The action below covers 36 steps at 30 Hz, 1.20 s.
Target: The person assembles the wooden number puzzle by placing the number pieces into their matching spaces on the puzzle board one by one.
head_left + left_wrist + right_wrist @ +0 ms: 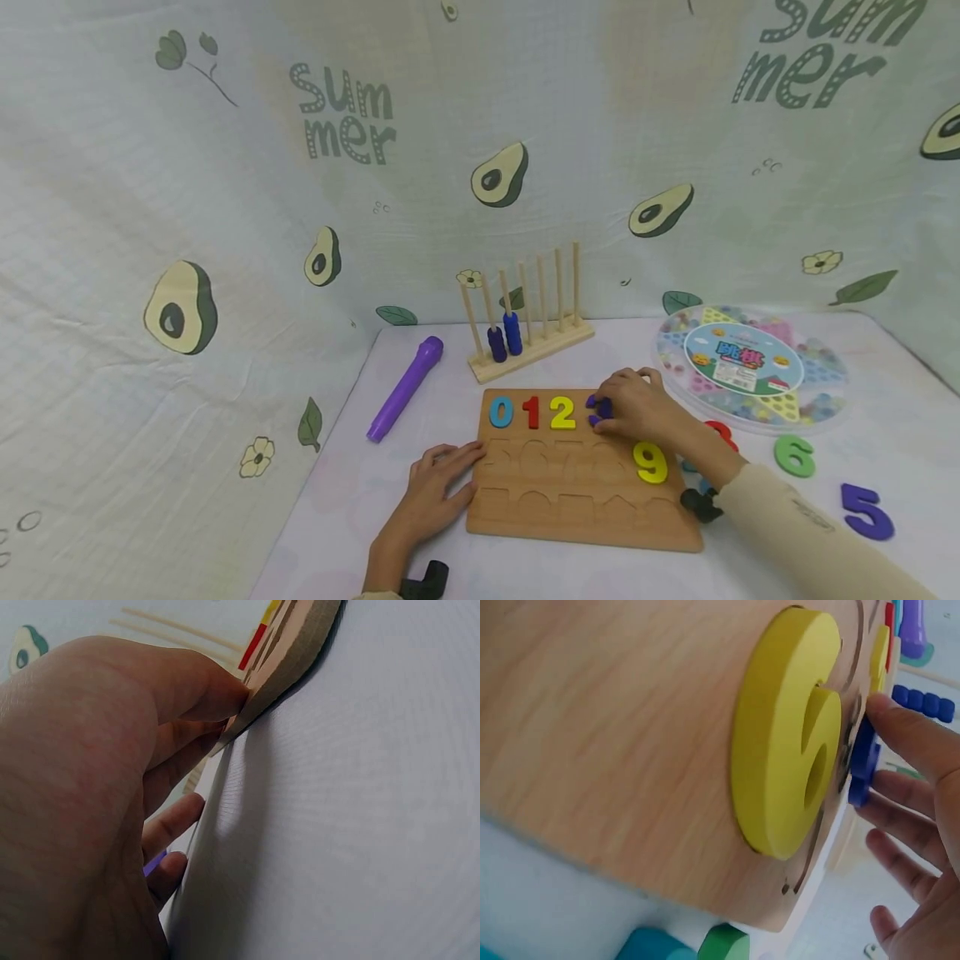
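Note:
A wooden number board [517, 475] lies in front of me with recessed slots. Its top row holds a blue 0 [501, 412], a red 1 [531, 412] and a yellow 2 [562, 412]. Just right of the 2, my right hand [637, 407] pinches a dark blue number 3 [864, 759] between thumb and fingers, close over the board; the hand covers part of it. A yellow 9 [650, 462] sits lower on the board's right side. My left hand [438, 490] rests with extended fingers against the board's left edge, fingertips [238, 697] touching it.
Behind the board stands a wooden peg rack [534, 343] with blue beads on two pegs. A purple stick [406, 389] lies left. Right are a round Chinese checkers box [720, 408], a green 6 [795, 456] and a purple 5 [866, 511]. More pieces lie partly under my right forearm.

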{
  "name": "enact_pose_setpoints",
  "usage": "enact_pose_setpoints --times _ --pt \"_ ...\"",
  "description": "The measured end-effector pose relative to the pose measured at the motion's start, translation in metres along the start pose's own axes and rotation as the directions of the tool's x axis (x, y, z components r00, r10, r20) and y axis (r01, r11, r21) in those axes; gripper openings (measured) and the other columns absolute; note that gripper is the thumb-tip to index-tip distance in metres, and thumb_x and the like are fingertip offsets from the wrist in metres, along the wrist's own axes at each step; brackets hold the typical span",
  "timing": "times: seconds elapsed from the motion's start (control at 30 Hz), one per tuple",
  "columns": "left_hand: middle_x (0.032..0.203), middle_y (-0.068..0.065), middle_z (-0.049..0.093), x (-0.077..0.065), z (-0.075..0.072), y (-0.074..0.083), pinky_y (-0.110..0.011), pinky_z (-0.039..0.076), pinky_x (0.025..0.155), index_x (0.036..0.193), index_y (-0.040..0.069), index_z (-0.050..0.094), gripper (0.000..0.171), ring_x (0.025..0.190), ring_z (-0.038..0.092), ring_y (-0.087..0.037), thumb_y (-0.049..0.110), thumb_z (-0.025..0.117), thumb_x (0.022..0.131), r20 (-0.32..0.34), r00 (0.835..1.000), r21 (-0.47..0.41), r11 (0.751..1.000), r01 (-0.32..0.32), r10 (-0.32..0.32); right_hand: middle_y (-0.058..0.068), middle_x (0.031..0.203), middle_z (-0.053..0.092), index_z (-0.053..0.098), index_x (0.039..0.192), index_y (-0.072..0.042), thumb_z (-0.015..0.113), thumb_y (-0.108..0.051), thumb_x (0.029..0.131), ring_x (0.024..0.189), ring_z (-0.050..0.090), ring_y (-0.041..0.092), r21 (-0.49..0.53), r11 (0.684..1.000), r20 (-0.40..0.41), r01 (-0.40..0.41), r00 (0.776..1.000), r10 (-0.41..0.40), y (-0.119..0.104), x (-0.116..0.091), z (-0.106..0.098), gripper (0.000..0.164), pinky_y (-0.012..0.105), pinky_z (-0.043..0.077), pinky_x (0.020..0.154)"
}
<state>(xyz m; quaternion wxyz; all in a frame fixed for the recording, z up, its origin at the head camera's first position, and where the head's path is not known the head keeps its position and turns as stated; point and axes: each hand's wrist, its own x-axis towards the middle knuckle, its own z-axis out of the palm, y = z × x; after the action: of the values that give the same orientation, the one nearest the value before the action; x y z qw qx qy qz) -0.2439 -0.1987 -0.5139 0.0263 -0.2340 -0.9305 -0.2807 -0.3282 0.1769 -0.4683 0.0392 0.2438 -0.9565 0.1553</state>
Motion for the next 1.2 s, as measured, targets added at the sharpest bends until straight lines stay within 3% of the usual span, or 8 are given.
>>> enact_pose_setpoints --times 0.57,1.2 --pt "0.151 0.012 0.047 -0.002 0.000 -0.001 -0.056 0.027 0.101 0.145 0.027 0.055 0.048 0.134 0.037 -0.023 0.029 0.060 0.098 -0.012 1.000 0.001 1.000 0.002 -0.002 0.008 0.113 0.070 0.076 0.106 -0.010 0.082 -0.038 0.083 0.117 0.052 0.038 -0.032 0.998 0.018 0.052 0.998 -0.052 0.000 0.002 0.000 0.036 0.067 0.024 0.094" --pt "0.152 0.012 0.046 0.001 -0.001 -0.001 -0.057 0.026 0.102 0.146 0.028 0.054 0.048 0.135 0.036 -0.023 0.030 0.059 0.099 0.008 1.000 0.002 1.000 0.017 -0.017 0.006 0.109 0.072 0.077 0.104 -0.012 0.084 -0.040 0.080 0.115 0.053 0.038 -0.025 0.999 0.056 -0.027 0.998 0.029 -0.007 0.003 -0.004 0.037 0.067 0.021 0.097"
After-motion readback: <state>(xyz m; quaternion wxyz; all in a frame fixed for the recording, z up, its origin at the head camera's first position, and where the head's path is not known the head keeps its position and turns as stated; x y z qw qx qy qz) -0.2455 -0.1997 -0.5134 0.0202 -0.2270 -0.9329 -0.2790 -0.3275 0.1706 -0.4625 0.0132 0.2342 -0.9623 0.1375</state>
